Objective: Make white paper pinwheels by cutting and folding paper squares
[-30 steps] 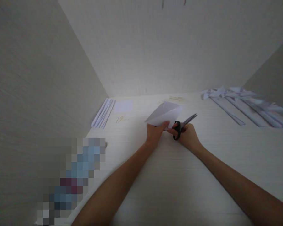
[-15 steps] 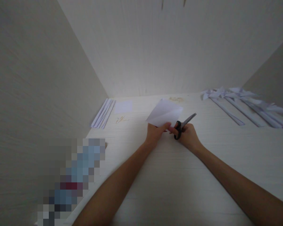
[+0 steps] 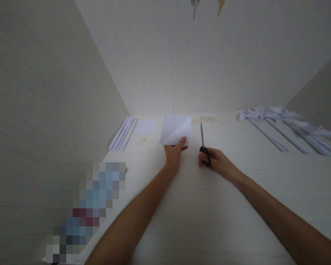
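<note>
1. Creased paper square (image 3: pixel 174 127) is resting in the left hand (image 3: pixel 173 152) over the counter (image 3: pixel 195 206), fingers pinching near its right-hand near corner.
2. Right hand (image 3: pixel 215 158) is gripping scissors (image 3: pixel 203 147) by the handles, blades pointing away, apart from the paper.
3. Judged step: readying paper and tool; any cut would be calling for blades meeting paper edge.
4. Paper rolls (image 3: pixel 122 134) are lying left, pinwheels (image 3: pixel 257 111) right, both well clear; back wall (image 3: pixel 165 66) is limiting forward reach.
</note>
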A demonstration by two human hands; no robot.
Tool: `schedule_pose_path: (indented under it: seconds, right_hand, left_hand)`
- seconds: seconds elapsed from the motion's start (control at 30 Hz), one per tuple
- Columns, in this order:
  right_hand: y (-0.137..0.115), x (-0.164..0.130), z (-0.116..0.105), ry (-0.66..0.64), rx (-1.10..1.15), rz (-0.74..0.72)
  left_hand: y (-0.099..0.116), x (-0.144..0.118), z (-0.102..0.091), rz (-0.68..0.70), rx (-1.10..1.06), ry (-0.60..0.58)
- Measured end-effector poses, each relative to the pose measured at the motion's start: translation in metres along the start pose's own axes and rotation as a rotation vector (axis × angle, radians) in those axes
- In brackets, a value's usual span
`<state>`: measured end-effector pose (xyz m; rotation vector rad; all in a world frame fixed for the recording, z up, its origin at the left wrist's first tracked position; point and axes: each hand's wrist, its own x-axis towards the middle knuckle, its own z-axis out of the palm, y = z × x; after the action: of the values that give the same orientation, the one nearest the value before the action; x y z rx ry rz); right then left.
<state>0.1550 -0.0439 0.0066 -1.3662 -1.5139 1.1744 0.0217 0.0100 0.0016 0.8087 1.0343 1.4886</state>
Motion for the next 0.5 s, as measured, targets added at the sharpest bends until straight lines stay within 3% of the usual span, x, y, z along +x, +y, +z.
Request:
schedule_pose_path:
  seconds: [0.1,0.23,0.4,0.5]
  right_hand:
    - [-0.002,-0.003,0.003,-0.031,0.031,0.002]
    - [-0.004,-0.005,0.01,0.101,0.104,0.044]
    - [-0.001,-0.002,0.013,0.293,0.239,0.046]
    - [0.002,-0.001,0.011,0.304,0.305,0.045]
  left_hand:
    - [0.001,0.002,0.0,-0.002,-0.018,0.031]
    - [0.005,0.0,0.001,0.025,0.025,0.052]
    - [0.007,-0.011,0.006,0.119,0.187,-0.05]
    - [0.006,-0.018,0.008,0.154,0.267,-0.097]
